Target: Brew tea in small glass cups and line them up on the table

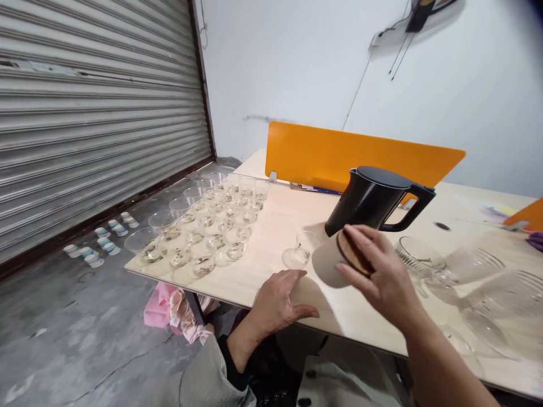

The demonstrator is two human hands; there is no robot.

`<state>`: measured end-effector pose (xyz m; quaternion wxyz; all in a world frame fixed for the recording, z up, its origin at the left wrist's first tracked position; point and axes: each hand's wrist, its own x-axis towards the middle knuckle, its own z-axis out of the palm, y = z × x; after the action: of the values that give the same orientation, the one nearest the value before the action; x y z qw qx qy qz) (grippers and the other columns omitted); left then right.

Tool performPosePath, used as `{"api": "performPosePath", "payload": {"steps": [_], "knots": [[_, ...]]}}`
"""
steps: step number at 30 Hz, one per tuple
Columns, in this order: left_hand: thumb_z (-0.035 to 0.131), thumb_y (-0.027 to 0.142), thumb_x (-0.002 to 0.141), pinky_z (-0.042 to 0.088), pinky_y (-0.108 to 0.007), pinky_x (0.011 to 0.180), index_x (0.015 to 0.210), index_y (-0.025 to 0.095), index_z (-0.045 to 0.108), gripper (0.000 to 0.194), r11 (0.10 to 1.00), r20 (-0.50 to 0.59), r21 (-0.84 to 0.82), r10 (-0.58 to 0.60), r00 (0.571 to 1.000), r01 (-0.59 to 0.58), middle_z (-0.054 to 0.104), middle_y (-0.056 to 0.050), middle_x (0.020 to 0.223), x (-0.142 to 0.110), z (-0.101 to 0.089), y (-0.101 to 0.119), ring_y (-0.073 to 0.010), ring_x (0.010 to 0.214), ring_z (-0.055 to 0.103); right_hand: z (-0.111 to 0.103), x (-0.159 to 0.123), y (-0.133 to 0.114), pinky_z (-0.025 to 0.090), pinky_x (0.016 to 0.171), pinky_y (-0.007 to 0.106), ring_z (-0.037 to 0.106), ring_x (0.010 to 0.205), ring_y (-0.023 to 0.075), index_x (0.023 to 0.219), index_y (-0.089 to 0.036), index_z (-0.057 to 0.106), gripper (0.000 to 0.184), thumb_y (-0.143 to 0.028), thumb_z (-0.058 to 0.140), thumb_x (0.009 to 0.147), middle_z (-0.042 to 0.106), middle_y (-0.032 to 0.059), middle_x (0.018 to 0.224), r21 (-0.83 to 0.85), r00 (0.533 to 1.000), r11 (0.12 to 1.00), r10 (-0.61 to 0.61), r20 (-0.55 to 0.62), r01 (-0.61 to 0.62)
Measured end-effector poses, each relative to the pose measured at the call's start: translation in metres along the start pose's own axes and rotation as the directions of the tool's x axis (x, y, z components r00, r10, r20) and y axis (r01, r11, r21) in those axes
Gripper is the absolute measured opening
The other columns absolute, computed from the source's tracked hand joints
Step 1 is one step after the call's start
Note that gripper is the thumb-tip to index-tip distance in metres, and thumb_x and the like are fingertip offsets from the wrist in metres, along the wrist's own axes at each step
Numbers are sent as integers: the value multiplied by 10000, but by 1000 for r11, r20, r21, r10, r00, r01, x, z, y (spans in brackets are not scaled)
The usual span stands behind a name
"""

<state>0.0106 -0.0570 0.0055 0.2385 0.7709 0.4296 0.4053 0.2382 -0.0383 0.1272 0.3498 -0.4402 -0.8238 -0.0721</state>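
My right hand (377, 271) is wrapped around the wooden-lidded end of a beige canister (328, 263), which is tilted over the table. Its other end points left, toward a small clear cup (296, 258) on the tabletop. Just over the table's front edge is my left hand (282, 299), holding nothing, thumb and fingers apart. Behind the canister stands a black electric kettle (365, 198), handle to the right. At the left, rows of clear plastic cups (203, 264) have dark bits at the bottom.
Stacked clear cups (475, 265) lie on their sides at the right. An orange divider (356, 152) runs behind the kettle. On the floor at left are several small white bottles (108, 244), and a pink bag (163, 305) is under the table (275, 215).
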Motion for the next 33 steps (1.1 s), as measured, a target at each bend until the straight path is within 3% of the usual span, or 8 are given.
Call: {"api": "performPosePath", "payload": {"steps": [2,4,9,14,18,27,30,33], "knots": [[800,693,752,526,-472,1059,1356,245,627,772,1000,-5,29,13,1000,-13,717,-108,1304,0,3,-2,-319,1210,668,-6,29,9,466,1101,599,529,1316,394,1545,-311,498,653,-519,627,939,540,145,1427,-58,997,998,-11,-73,7],[771,714,767,526,-471,1057,1331,233,648,751,998,-16,41,44,999,-44,727,-113,1285,0,6,-4,-317,1200,673,1,60,21,453,1107,592,521,1311,390,1519,-290,533,648,-533,632,927,547,147,1412,-100,994,995,-7,-113,-5],[704,751,801,552,-459,1002,1308,211,677,741,996,-44,47,75,996,-73,751,-119,1234,0,8,-7,-311,1131,698,62,119,59,479,1056,530,522,1262,379,1437,-219,612,613,-512,660,901,573,171,1366,-95,998,994,43,-47,-48],[695,761,799,557,-443,988,1299,205,687,748,998,-53,26,53,997,-52,761,-109,1208,2,6,-6,-300,1098,704,126,130,89,457,1063,499,540,1235,361,1384,-192,633,578,-484,683,887,585,178,1349,-69,992,996,69,108,-62],[691,778,785,564,-436,965,1271,195,700,759,999,-61,16,49,997,-48,771,-111,1164,2,6,-5,-296,1060,713,150,125,103,444,1074,486,542,1230,346,1376,-186,632,582,-507,667,892,595,176,1330,-37,980,997,72,185,-66],[661,752,833,558,-452,973,1263,177,690,719,997,-51,31,70,996,-68,764,-117,1192,2,4,-5,-300,1096,703,153,128,103,382,1161,554,471,1374,399,1452,-169,588,687,-526,694,875,534,202,1474,-35,958,995,98,268,-92],[650,751,840,565,-454,954,1271,178,685,717,997,-60,32,77,995,-76,766,-113,1182,2,5,-6,-297,1084,707,134,122,92,382,1159,600,425,1426,432,1473,-167,567,710,-542,684,882,497,209,1530,-19,965,991,135,224,-134],[646,740,850,572,-472,940,1276,175,683,708,995,-63,43,93,994,-91,764,-120,1194,1,6,-9,-304,1087,707,97,103,71,422,1156,540,505,1385,361,1427,-194,602,546,-475,596,959,564,176,1475,66,997,995,70,34,-72]]}}
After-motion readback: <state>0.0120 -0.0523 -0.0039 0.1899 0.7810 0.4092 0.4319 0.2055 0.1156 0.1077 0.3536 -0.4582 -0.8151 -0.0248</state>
